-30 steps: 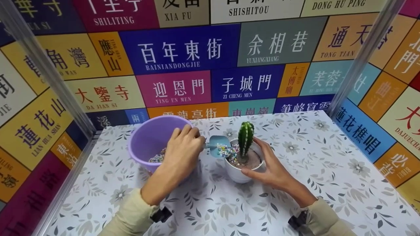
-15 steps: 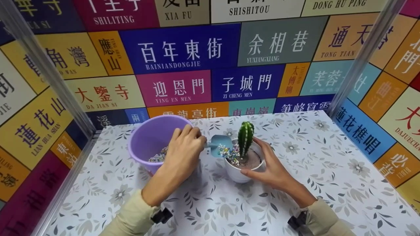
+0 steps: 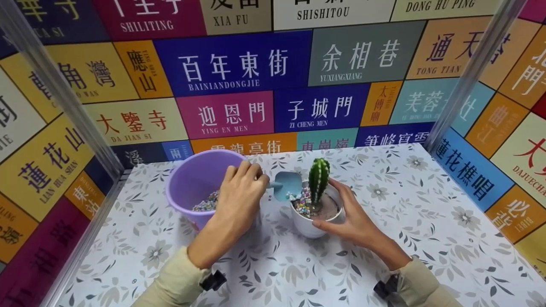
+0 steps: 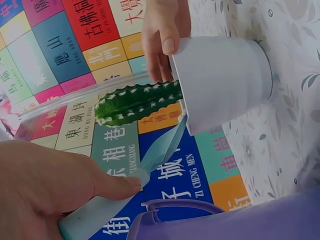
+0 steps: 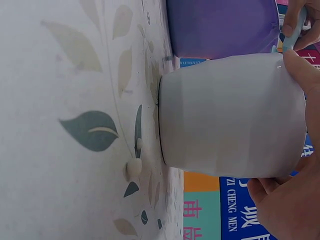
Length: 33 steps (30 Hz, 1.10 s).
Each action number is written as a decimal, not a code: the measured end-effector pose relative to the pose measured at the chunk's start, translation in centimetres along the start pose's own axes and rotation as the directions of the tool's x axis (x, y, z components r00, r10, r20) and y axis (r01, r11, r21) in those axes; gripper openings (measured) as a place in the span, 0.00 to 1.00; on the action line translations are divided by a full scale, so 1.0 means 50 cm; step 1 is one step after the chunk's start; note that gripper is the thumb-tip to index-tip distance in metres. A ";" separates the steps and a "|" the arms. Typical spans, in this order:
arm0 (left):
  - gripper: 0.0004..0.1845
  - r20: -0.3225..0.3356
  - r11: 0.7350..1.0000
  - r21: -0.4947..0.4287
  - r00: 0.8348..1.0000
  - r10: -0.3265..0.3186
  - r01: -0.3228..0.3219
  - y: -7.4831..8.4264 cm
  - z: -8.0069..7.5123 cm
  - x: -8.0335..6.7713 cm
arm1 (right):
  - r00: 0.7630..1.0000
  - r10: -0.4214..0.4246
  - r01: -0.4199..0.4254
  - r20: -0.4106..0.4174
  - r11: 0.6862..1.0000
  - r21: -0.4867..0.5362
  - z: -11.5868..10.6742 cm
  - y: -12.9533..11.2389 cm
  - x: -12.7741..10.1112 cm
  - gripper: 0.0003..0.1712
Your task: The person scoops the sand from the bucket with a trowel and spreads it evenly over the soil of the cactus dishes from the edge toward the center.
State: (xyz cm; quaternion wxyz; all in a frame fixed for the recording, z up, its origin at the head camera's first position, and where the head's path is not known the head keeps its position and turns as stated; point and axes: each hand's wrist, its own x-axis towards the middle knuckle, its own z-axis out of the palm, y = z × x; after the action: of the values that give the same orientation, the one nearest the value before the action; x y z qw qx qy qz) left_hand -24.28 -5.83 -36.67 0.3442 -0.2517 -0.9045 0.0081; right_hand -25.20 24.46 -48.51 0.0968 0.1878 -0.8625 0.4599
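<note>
We see the left hand (image 3: 239,192) raised over the near rim of the purple bucket (image 3: 192,179), its fingers (image 3: 245,170) curled round the handle of a pale blue scoop (image 3: 288,184). The forearm runs from the lower left, in a beige sleeve (image 3: 170,285). The scoop blade extends beyond the fingertips toward the white pot (image 3: 311,224) and tilts down at the pot's near-left rim. In the left wrist view the thumb presses flat on the handle (image 4: 100,210) and the blade (image 4: 167,145) ends just beside the pot (image 4: 225,80).

We see the right hand (image 3: 354,217) cupped round the far-right side of the pot. Its fingers wrap the wall, with the thumb along the front. The right wrist view shows the fingertips (image 5: 295,65) on the rim and the palm against the pot wall (image 5: 230,115).

A green cactus (image 3: 318,175) stands upright in the pot, between the scoop blade and the right fingers. Coloured pebbles (image 3: 303,204) lie on the brown soil at the cactus base, below the scoop tip. More pebbles (image 3: 207,202) lie inside the bucket, partly hidden by the left hand.

Pot and bucket stand just beside each other on the floral worktop (image 3: 405,187). Panels of coloured signs (image 3: 239,68) enclose it on three sides.
</note>
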 end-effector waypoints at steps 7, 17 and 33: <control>0.12 -0.007 0.999 0.052 1.000 0.002 -0.002 0.004 0.005 -0.001 | 1.000 -0.013 0.013 0.004 1.000 0.005 0.003 0.000 0.001 0.66; 0.14 -0.051 0.999 0.053 0.999 0.002 0.000 0.000 0.007 -0.001 | 1.000 -0.026 0.026 0.000 1.000 -0.017 0.001 0.001 0.001 0.65; 0.09 -0.089 0.996 -0.069 0.994 -0.054 0.048 -0.033 0.003 -0.023 | 1.000 -0.012 0.012 -0.002 1.000 -0.005 0.000 -0.001 0.001 0.66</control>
State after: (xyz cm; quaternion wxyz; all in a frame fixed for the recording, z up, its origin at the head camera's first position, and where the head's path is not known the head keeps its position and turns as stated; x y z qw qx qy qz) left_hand -24.38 -7.78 -37.18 0.3767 -0.2398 -0.8938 -0.0424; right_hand -25.23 24.43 -48.44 0.1010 0.1922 -0.8623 0.4575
